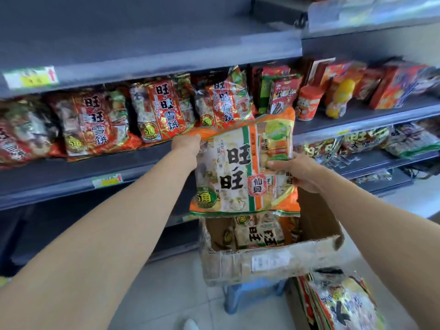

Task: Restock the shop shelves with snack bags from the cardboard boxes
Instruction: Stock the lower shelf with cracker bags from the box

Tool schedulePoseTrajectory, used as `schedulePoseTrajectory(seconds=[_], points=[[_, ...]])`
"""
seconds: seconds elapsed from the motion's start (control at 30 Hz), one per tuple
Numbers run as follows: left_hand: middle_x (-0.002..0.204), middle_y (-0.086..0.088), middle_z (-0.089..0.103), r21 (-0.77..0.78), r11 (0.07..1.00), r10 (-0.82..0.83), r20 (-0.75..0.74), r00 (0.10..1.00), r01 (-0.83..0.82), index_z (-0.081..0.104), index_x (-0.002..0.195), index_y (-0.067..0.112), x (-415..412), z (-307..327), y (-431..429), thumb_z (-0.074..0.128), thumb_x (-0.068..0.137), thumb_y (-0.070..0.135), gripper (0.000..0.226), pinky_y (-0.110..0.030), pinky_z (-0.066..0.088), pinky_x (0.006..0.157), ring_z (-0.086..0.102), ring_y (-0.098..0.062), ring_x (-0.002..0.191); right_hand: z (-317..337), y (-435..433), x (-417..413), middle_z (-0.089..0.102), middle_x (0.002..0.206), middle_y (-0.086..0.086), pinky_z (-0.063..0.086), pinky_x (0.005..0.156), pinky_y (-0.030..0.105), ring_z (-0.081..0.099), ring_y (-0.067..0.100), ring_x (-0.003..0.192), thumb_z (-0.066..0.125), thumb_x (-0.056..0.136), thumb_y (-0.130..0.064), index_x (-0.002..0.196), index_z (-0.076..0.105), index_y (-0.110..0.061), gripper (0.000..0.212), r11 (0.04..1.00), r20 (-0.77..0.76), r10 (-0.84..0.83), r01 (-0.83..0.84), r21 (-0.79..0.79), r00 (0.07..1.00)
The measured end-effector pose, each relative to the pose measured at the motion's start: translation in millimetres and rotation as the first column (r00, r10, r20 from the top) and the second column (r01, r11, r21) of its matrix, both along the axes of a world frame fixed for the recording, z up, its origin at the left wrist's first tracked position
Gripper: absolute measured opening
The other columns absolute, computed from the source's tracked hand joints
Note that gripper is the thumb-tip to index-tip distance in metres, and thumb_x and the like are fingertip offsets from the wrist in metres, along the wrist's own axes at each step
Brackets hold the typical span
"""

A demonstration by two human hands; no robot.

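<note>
One orange-and-white snack bag (245, 167) hangs upright in the air, directly above the open cardboard box (269, 260) and in front of the right end of the middle shelf (71, 184). Two hands hold it. The left hand (187, 145) is clamped on its upper left corner, and the right hand (295, 171) pinches its right edge, thumb on the front.

Inside the box lie spare bags (259, 232) of the same kind. Two can be made out, and the held bag hides the rest. The box rests on one blue stool (252, 291) on the tiled floor (166, 294).

Along the front edge of the middle shelf four red bags (162, 110) stand in a row, with others behind them too blurred to count. On the adjoining shelf to the right stand one red tub (308, 102), one yellow bottle (339, 98) and several red cartons (390, 88). Two yellow price tags show, one on the upper shelf's front edge (31, 77) and one on the middle shelf's (107, 181). At the lower right, beside the stool, lies a pile of bags (342, 303) whose number cannot be told.
</note>
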State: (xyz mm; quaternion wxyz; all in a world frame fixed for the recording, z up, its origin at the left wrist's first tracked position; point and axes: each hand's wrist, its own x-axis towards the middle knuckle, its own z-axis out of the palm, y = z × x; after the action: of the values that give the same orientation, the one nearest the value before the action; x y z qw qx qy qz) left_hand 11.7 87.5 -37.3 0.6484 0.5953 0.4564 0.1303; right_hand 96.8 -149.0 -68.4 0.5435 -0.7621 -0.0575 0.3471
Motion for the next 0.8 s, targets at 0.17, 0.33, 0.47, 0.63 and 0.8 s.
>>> schedulePoseTrajectory(seconds=[0.17,0.33,0.47,0.63,0.8], points=[[0.084,-0.006,0.071,-0.115,0.959,-0.261,-0.007,0.965,0.258,0.061,0.099,0.011,-53,17,3,0.075,0.08,0.023,0.027,-0.036,0.056,0.069,0.068,-0.02,0.075,15,25,-21,0.073,0.101,0.014,0.057,0.075,0.042,0.071,0.029,0.088,0.071,0.082,-0.014,0.104,0.064,-0.008,0.023,0.995,-0.014,-0.006,0.007,0.101,1.0],[0.115,-0.009,0.066,-0.069,0.923,-0.383,-0.229,0.895,0.378,0.056,0.12,0.005,-107,7,25,0.072,0.082,0.008,0.041,-0.046,0.05,0.078,0.062,-0.023,0.089,18,65,-49,0.074,0.085,0.009,0.057,0.066,0.038,0.072,0.026,0.076,0.074,0.081,-0.015,0.095,0.064,-0.009,0.019,0.996,0.001,0.033,-0.033,0.087,0.999],[0.127,-0.014,0.059,-0.105,0.924,-0.381,-0.366,0.849,0.369,0.053,0.126,0.0,-151,-10,60,0.068,0.084,0.008,0.045,-0.05,0.048,0.093,0.057,-0.031,0.116,13,114,-84,0.074,0.089,0.012,0.057,0.072,0.042,0.071,0.029,0.081,0.071,0.083,-0.013,0.097,0.063,-0.007,0.017,0.988,-0.029,0.156,-0.156,0.021,0.987],[0.141,-0.02,0.047,-0.114,0.946,-0.323,-0.456,0.829,0.305,0.048,0.133,0.0,-207,-31,119,0.072,0.08,0.009,0.059,-0.054,0.041,0.102,0.045,-0.036,0.131,-10,180,-136,0.074,0.095,0.013,0.056,0.082,0.048,0.072,0.03,0.087,0.071,0.083,-0.013,0.105,0.064,-0.004,0.025,0.962,-0.076,0.264,-0.268,-0.058,0.962],[0.147,-0.019,0.04,-0.14,0.95,-0.312,-0.452,0.836,0.279,0.039,0.139,-0.002,-237,-54,169,0.072,0.081,0.007,0.067,-0.054,0.039,0.103,0.038,-0.036,0.135,-32,231,-173,0.073,0.095,0.011,0.057,0.08,0.043,0.071,0.028,0.086,0.069,0.086,-0.016,0.098,0.065,-0.007,0.016,0.958,-0.059,0.244,-0.25,-0.142,0.968]])
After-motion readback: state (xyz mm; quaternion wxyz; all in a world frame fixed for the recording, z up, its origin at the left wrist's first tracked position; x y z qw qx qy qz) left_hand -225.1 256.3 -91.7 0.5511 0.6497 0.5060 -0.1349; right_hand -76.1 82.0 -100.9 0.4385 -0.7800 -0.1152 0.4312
